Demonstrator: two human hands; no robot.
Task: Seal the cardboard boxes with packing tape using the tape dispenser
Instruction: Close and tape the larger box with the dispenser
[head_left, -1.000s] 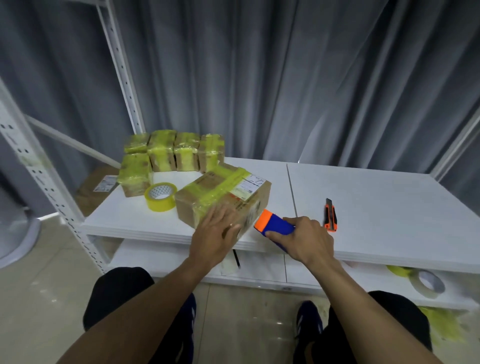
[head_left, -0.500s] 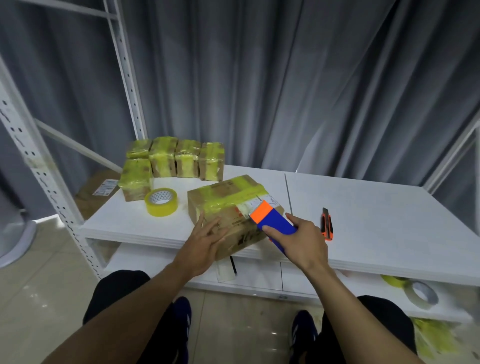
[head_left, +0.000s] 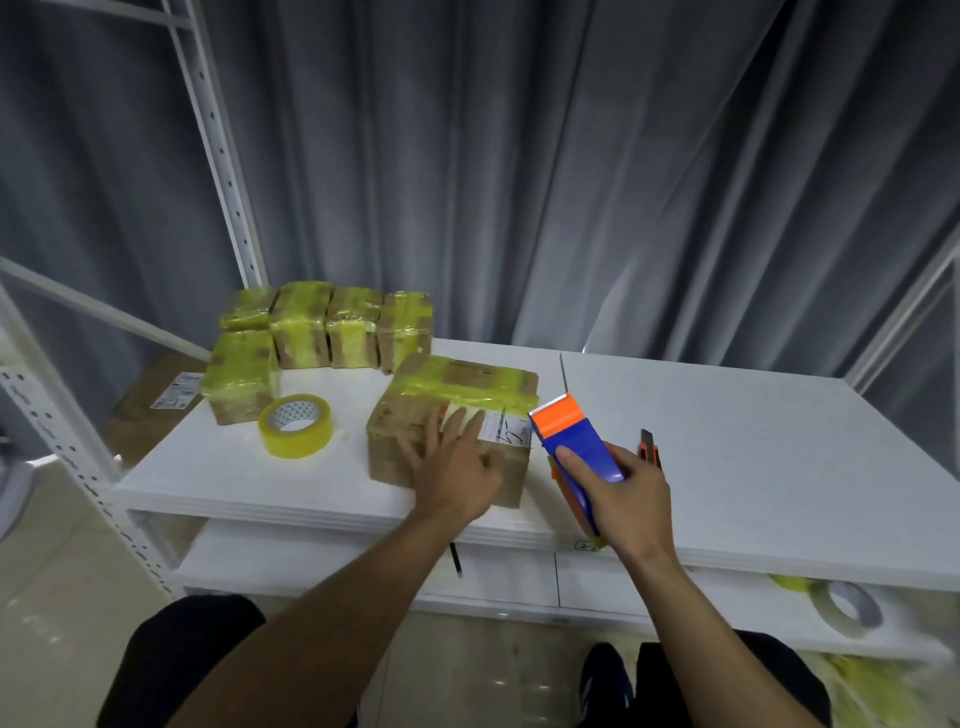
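A cardboard box (head_left: 457, 384) with yellow tape across its top and a white label lies near the front of the white table (head_left: 727, 441). My left hand (head_left: 457, 467) rests flat on its near side, fingers spread. My right hand (head_left: 623, 499) grips the blue and orange tape dispenser (head_left: 576, 441) just right of the box, its orange toothed end pointing up and away. Several smaller boxes wrapped in yellow tape (head_left: 311, 332) stand in a group at the back left.
A roll of yellow tape (head_left: 295, 426) lies left of the box. An orange utility knife (head_left: 650, 448) sits behind my right hand. Another tape roll (head_left: 847, 608) lies on the lower shelf at the right. A white metal rack upright (head_left: 218, 145) rises at the left.
The box has been turned and set squarer on the table. My right hand has lifted the dispenser off the box's right end. My left hand has shifted along the near side.
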